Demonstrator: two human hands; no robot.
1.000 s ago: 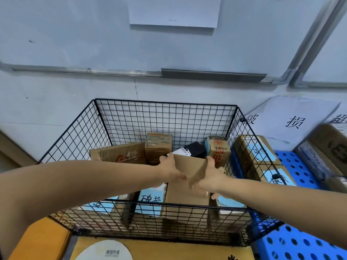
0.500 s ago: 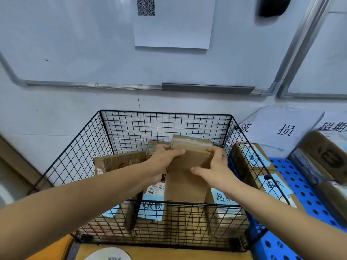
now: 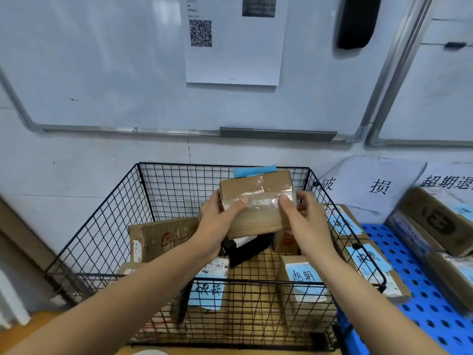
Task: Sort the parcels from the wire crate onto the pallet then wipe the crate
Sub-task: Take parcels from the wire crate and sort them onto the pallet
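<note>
Your left hand [image 3: 217, 224] and right hand [image 3: 302, 221] grip one brown parcel [image 3: 256, 193], held above the wire crate [image 3: 107, 226]. Some sorted parcels [image 3: 396, 283] sit on the blue pallet [image 3: 422, 303]. Several crate parcels [image 3: 302, 278] remain inside, and I'd say the wipe hasn't started.

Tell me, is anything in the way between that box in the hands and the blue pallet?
Yes. The crate's right wall stands between the box and the pallet, so the box probably has to go over it. Parcels already lie on the pallet just past that wall.
</note>
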